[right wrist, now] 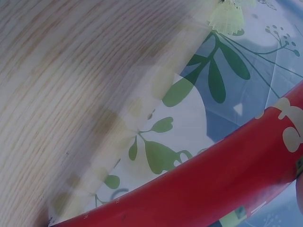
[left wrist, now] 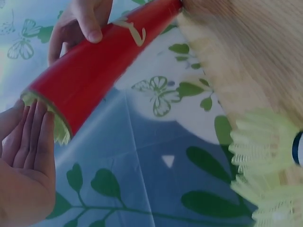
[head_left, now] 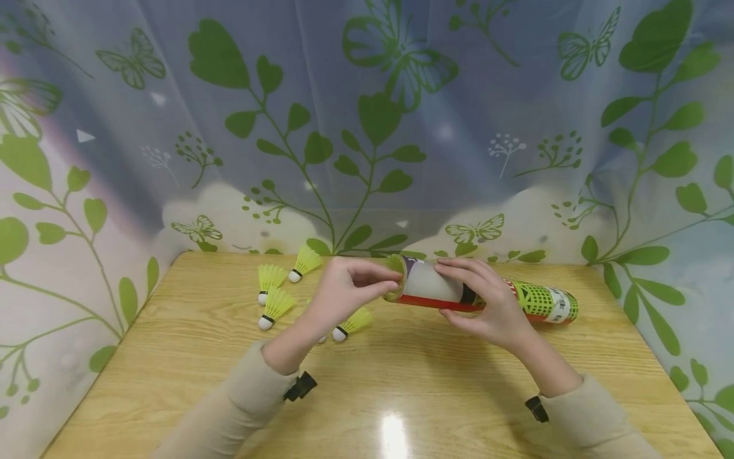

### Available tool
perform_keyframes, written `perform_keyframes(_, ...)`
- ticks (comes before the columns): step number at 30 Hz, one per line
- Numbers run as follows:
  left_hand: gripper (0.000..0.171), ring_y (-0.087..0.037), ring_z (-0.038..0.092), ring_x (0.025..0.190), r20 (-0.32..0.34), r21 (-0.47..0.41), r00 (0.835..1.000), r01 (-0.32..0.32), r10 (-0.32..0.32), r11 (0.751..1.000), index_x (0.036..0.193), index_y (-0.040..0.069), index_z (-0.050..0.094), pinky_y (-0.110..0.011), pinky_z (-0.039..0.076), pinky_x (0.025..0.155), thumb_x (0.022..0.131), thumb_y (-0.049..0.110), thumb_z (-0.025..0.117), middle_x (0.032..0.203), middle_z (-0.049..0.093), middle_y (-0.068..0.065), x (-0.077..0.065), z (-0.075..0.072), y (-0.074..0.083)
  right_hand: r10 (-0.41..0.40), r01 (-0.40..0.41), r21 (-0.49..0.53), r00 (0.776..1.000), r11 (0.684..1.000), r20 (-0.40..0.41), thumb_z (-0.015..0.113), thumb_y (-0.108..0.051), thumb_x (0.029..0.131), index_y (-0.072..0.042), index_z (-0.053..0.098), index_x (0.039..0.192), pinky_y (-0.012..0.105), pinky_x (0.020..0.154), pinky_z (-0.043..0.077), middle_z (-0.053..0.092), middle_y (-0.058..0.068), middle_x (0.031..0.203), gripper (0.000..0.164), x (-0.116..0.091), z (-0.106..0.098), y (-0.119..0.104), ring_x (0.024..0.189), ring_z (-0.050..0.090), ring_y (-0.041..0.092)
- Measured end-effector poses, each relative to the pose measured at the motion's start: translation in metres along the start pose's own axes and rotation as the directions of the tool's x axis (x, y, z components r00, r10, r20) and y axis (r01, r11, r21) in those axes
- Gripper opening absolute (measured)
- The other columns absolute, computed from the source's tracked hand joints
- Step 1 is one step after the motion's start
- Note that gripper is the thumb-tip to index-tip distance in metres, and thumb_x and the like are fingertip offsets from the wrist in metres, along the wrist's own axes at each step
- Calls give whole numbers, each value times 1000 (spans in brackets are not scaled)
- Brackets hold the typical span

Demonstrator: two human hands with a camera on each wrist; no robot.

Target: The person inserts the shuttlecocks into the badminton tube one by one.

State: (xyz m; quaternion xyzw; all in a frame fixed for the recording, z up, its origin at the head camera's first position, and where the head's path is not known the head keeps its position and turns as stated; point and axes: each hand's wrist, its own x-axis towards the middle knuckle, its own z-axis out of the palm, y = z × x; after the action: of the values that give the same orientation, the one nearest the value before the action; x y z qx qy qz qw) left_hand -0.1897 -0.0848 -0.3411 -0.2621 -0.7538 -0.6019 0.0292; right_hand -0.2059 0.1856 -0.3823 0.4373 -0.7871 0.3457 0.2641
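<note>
A long printed shuttlecock tube (head_left: 432, 284), red along its lower side, lies across the back of the table, tilted in my grasp. Around its middle my right hand (head_left: 487, 299) grips with thumb in front and fingers over the top. At the open left end, the yellow skirt of a shuttlecock (left wrist: 61, 132) shows inside the mouth. The thumb and fingers of my left hand (head_left: 350, 287) come together there and pinch it; their tips are partly hidden within the rim. How deep the shuttlecock sits is hidden by the tube wall.
Several yellow shuttlecocks with white cork heads, one of them a front shuttlecock (head_left: 275, 309), lie on the wooden table (head_left: 189, 357) left of the tube and beside my left forearm. One is mostly covered by that wrist. A patterned curtain (head_left: 321, 127) rises behind the table's back edge.
</note>
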Motion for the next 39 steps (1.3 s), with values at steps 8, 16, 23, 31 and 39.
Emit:
perform_keyframes(8,15,-14,70,84,-24,29,1000,17,-16,999,98,11,74,-29,58,73,82,12,74,96,73,-5,-7,-32,-4,-14,14,-9,1000,1000,-1,79,-6,65,-8,56,130,16,101,37,55,11,131,69,0,-1,-2,120,50,25)
perform_keyframes(16,18,-14,70,85,-45,113,999,-8,13,994,101,2,72,-29,58,72,84,6,71,98,72,-11,-20,-70,-10,-23,23,2,1000,1000,-8,78,-8,66,-6,57,129,17,101,38,55,13,130,66,-1,0,1,120,50,25)
perform_keyframes(23,19,-9,69,86,-105,145,994,7,9,989,101,4,72,-27,57,77,84,11,72,100,72,-12,-31,-103,-50,-34,34,24,999,999,-14,79,-8,68,-5,57,128,18,102,38,56,16,129,64,-1,0,1,119,50,25)
perform_keyframes(31,17,-9,68,85,-153,230,988,71,-36,970,100,0,71,-23,56,76,84,3,70,100,70,-18,-47,-120,-58,-14,14,9,1000,1000,-9,78,-10,68,-7,57,129,16,101,38,55,15,129,64,-2,0,0,120,50,25)
perform_keyframes(39,17,-21,69,86,-194,303,980,113,-55,946,100,-1,70,-20,56,74,84,3,70,101,70,-18,-58,-131,-77,-48,49,45,998,998,-33,81,-5,65,-2,58,127,18,101,38,56,19,127,65,-1,1,1,117,51,27)
